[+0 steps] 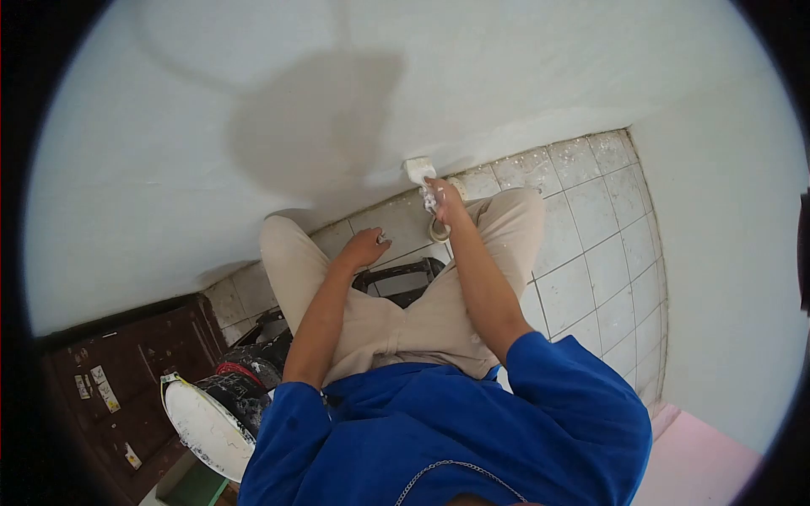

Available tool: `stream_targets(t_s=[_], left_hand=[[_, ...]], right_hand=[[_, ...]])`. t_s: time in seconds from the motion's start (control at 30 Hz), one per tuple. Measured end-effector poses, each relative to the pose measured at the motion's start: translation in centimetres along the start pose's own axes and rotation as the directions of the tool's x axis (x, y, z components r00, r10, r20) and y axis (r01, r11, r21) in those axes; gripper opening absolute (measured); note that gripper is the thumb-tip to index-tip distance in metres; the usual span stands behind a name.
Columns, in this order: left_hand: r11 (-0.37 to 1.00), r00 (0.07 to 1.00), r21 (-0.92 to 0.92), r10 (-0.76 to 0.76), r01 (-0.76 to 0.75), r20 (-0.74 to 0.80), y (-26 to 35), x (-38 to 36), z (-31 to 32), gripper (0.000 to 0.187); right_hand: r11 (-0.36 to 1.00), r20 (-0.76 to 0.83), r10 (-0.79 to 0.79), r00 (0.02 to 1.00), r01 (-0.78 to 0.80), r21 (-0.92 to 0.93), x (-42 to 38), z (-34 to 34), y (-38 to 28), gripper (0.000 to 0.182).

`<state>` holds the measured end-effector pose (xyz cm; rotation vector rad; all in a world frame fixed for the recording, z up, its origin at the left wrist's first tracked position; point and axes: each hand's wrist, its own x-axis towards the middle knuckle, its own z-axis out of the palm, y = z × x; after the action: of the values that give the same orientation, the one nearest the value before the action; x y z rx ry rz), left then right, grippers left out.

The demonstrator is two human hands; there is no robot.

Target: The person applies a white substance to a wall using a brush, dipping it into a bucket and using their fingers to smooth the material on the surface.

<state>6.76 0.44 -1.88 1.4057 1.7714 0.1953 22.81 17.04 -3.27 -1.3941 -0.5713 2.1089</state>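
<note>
My right hand (447, 201) is closed around a paintbrush (419, 169), whose broad white head is against the lower part of the white wall (523, 67). White paint smears the fingers and the handle. My left hand (364, 249) hangs over the floor between my knees, fingers curled, with a small greyish bit at the fingertips that I cannot make out. Just below my right hand is a round, pale-rimmed thing (439, 231), partly hidden by the forearm and leg. Beneath me shows part of a black stool (401, 274).
White floor tiles (582, 270) with paint spots run along the wall to a corner at right. At lower left stand a paint-splashed black bucket (253, 371), a round white lid-like disc (202, 426) and a dark brown door (126, 379). My shadow falls on the wall.
</note>
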Motion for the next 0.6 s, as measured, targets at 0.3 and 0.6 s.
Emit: stream_targets(t_s=[0.3,0.6], left_hand=[[0.999,1.0,-0.03,0.013,-0.014,-0.01,0.2,0.4,0.7,0.04],[0.959,0.985,-0.223,0.165,-0.174,-0.058,3.3,1.1,0.2,0.035]], right_hand=[[0.972,-0.1,0.018,0.995,-0.041,-0.233,-1.7,-2.5,-3.0,0.026],[0.953,-0.041,0.185,0.982,-0.19,-0.235,8.5,-11.4,-0.6,0.02]])
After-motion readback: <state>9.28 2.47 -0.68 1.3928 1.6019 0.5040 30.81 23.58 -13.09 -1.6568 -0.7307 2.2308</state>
